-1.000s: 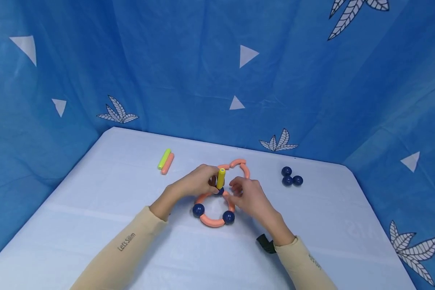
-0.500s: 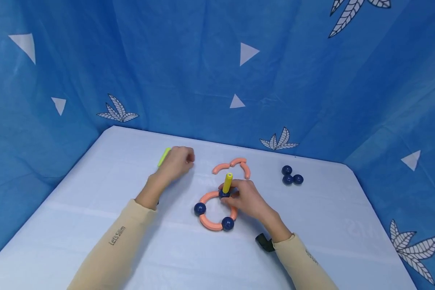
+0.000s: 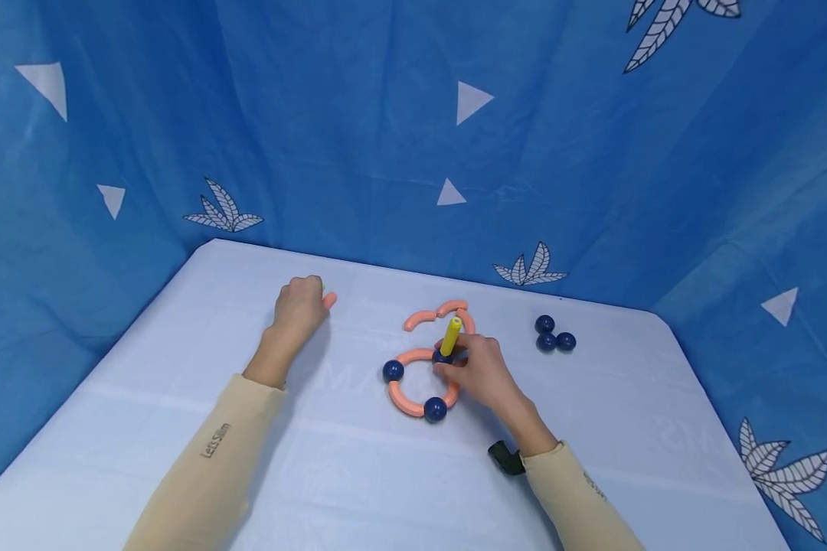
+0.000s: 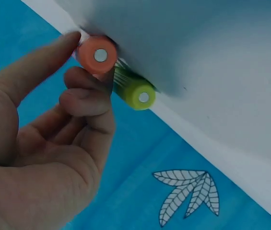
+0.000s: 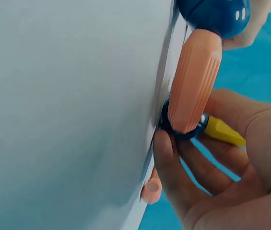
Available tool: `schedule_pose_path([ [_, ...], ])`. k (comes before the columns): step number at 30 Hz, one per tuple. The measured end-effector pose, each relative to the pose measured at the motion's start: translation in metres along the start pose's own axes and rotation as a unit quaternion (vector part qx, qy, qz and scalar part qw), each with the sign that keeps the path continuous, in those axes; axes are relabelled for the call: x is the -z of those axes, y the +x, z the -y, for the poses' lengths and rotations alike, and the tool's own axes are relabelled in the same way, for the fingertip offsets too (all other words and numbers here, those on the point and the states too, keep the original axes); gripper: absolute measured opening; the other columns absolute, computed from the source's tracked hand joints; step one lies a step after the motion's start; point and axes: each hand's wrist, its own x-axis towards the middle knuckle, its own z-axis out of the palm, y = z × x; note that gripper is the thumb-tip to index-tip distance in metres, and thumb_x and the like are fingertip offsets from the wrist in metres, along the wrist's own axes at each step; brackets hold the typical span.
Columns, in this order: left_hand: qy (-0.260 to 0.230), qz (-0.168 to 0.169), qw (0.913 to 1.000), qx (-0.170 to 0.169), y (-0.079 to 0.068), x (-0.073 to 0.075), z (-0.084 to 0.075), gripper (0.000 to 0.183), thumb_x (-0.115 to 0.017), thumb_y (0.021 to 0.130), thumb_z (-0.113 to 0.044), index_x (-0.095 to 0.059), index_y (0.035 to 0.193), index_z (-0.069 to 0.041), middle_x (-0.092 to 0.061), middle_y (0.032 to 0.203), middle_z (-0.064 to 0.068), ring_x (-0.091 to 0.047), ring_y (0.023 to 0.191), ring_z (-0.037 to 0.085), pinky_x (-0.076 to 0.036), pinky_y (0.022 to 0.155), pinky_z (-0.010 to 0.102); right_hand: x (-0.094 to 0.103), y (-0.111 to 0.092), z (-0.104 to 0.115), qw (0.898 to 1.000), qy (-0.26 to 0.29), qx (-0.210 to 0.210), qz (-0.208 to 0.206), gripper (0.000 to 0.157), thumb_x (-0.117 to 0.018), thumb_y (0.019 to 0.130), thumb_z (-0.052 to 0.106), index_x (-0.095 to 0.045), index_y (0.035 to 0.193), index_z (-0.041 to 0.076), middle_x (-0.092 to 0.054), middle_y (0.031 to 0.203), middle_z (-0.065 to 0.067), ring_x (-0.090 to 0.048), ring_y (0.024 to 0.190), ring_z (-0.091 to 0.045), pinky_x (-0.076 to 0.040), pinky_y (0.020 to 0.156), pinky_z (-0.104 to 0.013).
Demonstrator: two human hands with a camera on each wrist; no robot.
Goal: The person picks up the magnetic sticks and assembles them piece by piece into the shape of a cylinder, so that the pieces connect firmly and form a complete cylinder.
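In the head view, my left hand (image 3: 296, 310) is at the far left of the table, pinching a straight orange magnetic stick (image 4: 97, 53) between thumb and fingers. A lime-green stick (image 4: 137, 94) lies close beside it. My right hand (image 3: 482, 371) grips a dark blue ball (image 3: 442, 357) with thumb and fingertips. From that ball a yellow stick (image 3: 451, 337) stands up, slightly tilted. The held ball belongs to a ring of curved orange sticks (image 3: 405, 401) joined with two other blue balls (image 3: 435, 409).
Behind the ring lie several curved orange pieces (image 3: 420, 318) in a loose arc. Three blue balls (image 3: 546, 342) sit clustered to the right. A black object (image 3: 506, 458) shows by the right wrist. Blue patterned cloth (image 3: 386, 138) hangs behind the white table (image 3: 358, 490).
My left hand has left the yellow stick and moved left to the straight sticks, taking the orange one. My right hand has taken the blue ball; the ring has shifted and turned slightly.
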Motion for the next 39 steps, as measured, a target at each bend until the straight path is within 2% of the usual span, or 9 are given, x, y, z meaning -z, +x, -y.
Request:
schedule_pose_path([
  [4,-0.017,0.029,0.9993,-0.013,0.0,-0.002,-0.003,0.03,-0.068,0.103,-0.019,-0.067,0.083,0.003,-0.064,0.078,0.018,-0.059,0.074,0.031,-0.051,0.072,0.043,0.001,0.002,-0.006,0.999,-0.006,-0.021,-0.029,0.03,-0.088,0.087,0.018,-0.078,0.114,0.011,-0.077,0.102,-0.005,-0.067,0.091,-0.02,-0.059,0.076,-0.031],
  [7,-0.092,0.029,0.9939,-0.055,0.001,-0.002,-0.012,0.019,-0.076,0.096,-0.016,-0.068,0.088,0.0,-0.067,0.08,0.013,-0.063,0.075,0.026,-0.051,0.073,0.038,0.001,0.003,-0.009,0.998,0.002,-0.041,-0.043,0.03,-0.088,0.088,0.02,-0.078,0.114,0.009,-0.078,0.103,-0.005,-0.067,0.093,-0.022,-0.057,0.075,-0.033],
  [12,-0.236,0.056,0.9579,-0.153,-0.008,0.0,-0.043,0.021,-0.085,0.088,-0.009,-0.068,0.101,-0.009,-0.072,0.092,0.005,-0.069,0.083,0.019,-0.057,0.077,0.034,0.003,0.006,-0.011,0.997,0.0,-0.058,-0.055,0.026,-0.087,0.089,0.022,-0.079,0.11,0.008,-0.08,0.101,-0.005,-0.068,0.097,-0.022,-0.052,0.073,-0.034],
  [15,-0.261,0.081,0.9415,-0.197,-0.017,-0.002,-0.062,0.024,-0.086,0.088,-0.01,-0.067,0.102,-0.013,-0.073,0.091,0.002,-0.069,0.083,0.017,-0.058,0.077,0.036,0.003,0.006,-0.011,0.997,-0.005,-0.054,-0.061,0.027,-0.087,0.089,0.022,-0.079,0.11,0.008,-0.08,0.1,-0.006,-0.069,0.098,-0.024,-0.053,0.074,-0.035],
  [17,-0.248,0.098,0.9378,-0.223,-0.021,-0.006,-0.07,0.024,-0.085,0.088,-0.011,-0.066,0.102,-0.014,-0.072,0.089,-0.001,-0.068,0.081,0.016,-0.058,0.075,0.035,0.003,0.006,-0.01,0.997,-0.006,-0.048,-0.063,0.028,-0.087,0.089,0.021,-0.079,0.111,0.007,-0.08,0.1,-0.006,-0.069,0.101,-0.025,-0.054,0.077,-0.037],
  [21,-0.187,0.161,0.9376,-0.245,-0.026,-0.022,-0.076,0.02,-0.083,0.09,-0.01,-0.066,0.101,-0.013,-0.069,0.085,-0.002,-0.064,0.077,0.013,-0.054,0.07,0.03,0.003,0.005,-0.01,0.997,-0.01,-0.031,-0.067,0.03,-0.086,0.09,0.02,-0.077,0.113,0.005,-0.08,0.1,-0.009,-0.071,0.102,-0.028,-0.057,0.081,-0.041],
  [25,-0.143,0.2,0.9433,-0.223,-0.029,-0.034,-0.077,0.017,-0.083,0.091,-0.013,-0.069,0.099,-0.013,-0.066,0.085,0.001,-0.06,0.076,0.015,-0.05,0.067,0.029,0.004,0.005,-0.011,0.997,-0.018,-0.018,-0.069,0.028,-0.087,0.089,0.018,-0.077,0.112,0.005,-0.079,0.097,-0.009,-0.072,0.101,-0.028,-0.057,0.084,-0.043],
  [33,-0.138,0.193,0.951,-0.198,-0.03,-0.04,-0.076,0.022,-0.089,0.085,-0.015,-0.069,0.096,-0.013,-0.067,0.085,0.001,-0.058,0.076,0.016,-0.048,0.068,0.029,0.007,0.006,-0.009,0.998,-0.036,-0.023,-0.053,0.025,-0.088,0.088,0.019,-0.077,0.107,0.007,-0.077,0.092,-0.006,-0.069,0.094,-0.024,-0.054,0.08,-0.04],
  [39,-0.128,0.174,0.9572,-0.192,-0.029,-0.04,-0.074,0.021,-0.087,0.086,-0.011,-0.072,0.101,-0.01,-0.069,0.087,0.003,-0.06,0.078,0.016,-0.05,0.071,0.03,0.018,0.0,-0.004,0.999,-0.041,-0.03,0.02,0.024,-0.088,0.088,0.022,-0.077,0.105,0.009,-0.075,0.09,-0.002,-0.066,0.086,-0.019,-0.056,0.075,-0.034],
])
